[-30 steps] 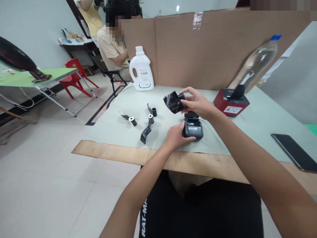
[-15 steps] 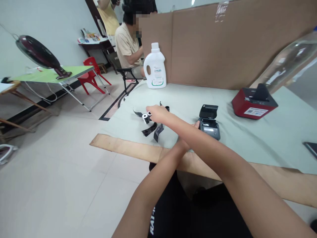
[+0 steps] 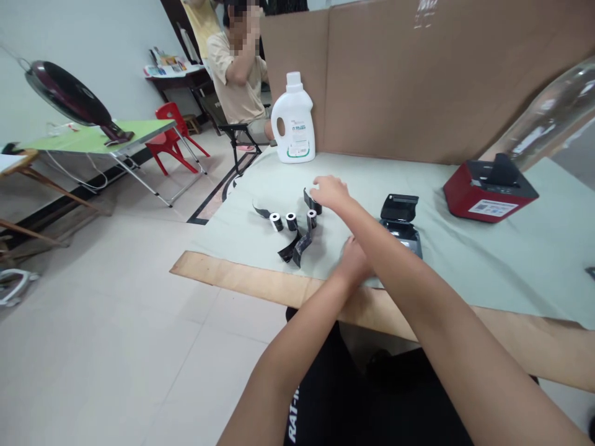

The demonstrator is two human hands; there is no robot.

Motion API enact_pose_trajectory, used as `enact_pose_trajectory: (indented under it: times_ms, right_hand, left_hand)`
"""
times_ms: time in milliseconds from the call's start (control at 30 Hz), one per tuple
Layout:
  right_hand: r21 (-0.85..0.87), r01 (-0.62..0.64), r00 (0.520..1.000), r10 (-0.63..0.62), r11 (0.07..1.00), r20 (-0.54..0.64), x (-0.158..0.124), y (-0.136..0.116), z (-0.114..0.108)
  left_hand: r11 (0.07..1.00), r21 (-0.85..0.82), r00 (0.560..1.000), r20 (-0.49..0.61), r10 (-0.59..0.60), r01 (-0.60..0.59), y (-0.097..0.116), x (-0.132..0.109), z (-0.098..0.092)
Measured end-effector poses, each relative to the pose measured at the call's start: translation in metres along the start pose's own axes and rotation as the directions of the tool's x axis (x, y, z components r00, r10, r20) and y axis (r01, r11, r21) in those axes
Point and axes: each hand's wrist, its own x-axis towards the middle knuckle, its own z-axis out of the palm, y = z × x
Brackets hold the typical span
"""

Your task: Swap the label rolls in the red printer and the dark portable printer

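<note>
My right hand (image 3: 331, 192) reaches across over my left arm, its fingers apart at the top of a black roll (image 3: 318, 207) with a loose strip. Closer to me stand three small rolls with white ends: a left roll (image 3: 276, 222), a middle roll (image 3: 291, 221) and a right roll (image 3: 312, 218). Dark strips (image 3: 302, 248) trail from the rolls on the cloth. My left hand (image 3: 356, 255) rests low by a small grey printer (image 3: 411, 238) with its black lid raised. The right forearm covers the left fingers and part of the printer.
A white detergent bottle (image 3: 294, 124) stands at the back left before a cardboard panel (image 3: 395, 87). To the right are a red-and-black device (image 3: 488, 192) and a large clear bottle (image 3: 548, 118). A person (image 3: 235, 74) sits beyond the table.
My right hand has moved right, from the small rolls to the black roll. The middle and right rolls now show plainly. My left hand has drawn back slightly, its fingers now hidden.
</note>
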Motion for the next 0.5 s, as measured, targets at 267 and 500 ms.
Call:
enact_pose_trajectory:
  times_ms: [267, 500]
  right_hand:
    - [0.156, 0.099, 0.993, -0.108, 0.983, 0.056, -0.006, 0.048, 0.041]
    - [0.405, 0.275, 0.943, -0.162, 0.872, -0.292, -0.045, 0.075, 0.01]
  left_hand:
    - [0.979, 0.203, 0.989, 0.136, -0.059, 0.03, -0.001, 0.008, -0.002]
    - [0.965, 0.261, 0.99, 0.133, -0.05, 0.014, 0.0, 0.01, 0.002]
